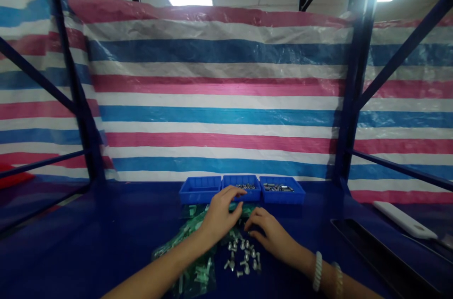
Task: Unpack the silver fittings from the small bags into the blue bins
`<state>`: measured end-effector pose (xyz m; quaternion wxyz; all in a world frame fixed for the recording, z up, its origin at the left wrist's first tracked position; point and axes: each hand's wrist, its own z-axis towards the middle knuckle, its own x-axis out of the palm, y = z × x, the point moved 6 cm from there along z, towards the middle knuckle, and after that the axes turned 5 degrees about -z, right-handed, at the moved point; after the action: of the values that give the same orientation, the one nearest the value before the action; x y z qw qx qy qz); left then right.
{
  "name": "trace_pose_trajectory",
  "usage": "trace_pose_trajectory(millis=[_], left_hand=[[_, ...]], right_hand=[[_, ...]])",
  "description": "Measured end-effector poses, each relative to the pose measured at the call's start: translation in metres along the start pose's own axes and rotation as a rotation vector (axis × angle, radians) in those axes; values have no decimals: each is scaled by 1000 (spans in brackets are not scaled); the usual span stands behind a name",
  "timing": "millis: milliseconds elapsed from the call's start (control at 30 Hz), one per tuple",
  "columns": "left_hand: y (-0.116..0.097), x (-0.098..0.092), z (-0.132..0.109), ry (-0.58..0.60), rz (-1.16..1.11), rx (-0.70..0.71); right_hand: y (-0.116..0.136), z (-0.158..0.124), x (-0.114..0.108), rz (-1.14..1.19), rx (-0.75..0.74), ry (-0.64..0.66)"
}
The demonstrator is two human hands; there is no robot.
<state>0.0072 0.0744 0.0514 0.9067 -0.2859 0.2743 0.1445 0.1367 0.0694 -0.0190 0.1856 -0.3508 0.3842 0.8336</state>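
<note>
My left hand [222, 210] reaches over the green plastic bags [193, 230], its fingers stretched toward the front of the middle blue bin [260, 194]. Its thumb stands apart from the fingers, and nothing shows between them. Lower and to the right, my right hand [269, 232] has bent fingers, with thumb and fingertips close together. Whatever may be between those tips is too small to make out. Just below both hands, several loose metal screws [247, 257] lie scattered on the blue tabletop [123, 237]. More small pieces show inside the clear green bags.
A left blue bin [201, 196] and a right blue bin [299, 195] holding metal pins [278, 187] flank the middle one. At the right lie a dark flat tray-like object [375, 247] and a white object [405, 220]. Blue frame posts [348, 101] and a striped sheet [226, 101] surround the table.
</note>
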Motion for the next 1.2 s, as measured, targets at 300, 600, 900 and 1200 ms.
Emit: trace_pose_trajectory(millis=[300,600,900,1200], left_hand=[[1,12,-16,20,-256,-199],[-3,28,-26,25,-558,-371],[-12,19,-27,-86,-514,-344],[13,16,15,-73,-40,-114]], right_hand=[[20,-1,-37,179,-60,-285],[37,-7,-47,43,-176,-370],[17,-3,-37,340,127,-296],[-4,6,-17,290,87,-138]])
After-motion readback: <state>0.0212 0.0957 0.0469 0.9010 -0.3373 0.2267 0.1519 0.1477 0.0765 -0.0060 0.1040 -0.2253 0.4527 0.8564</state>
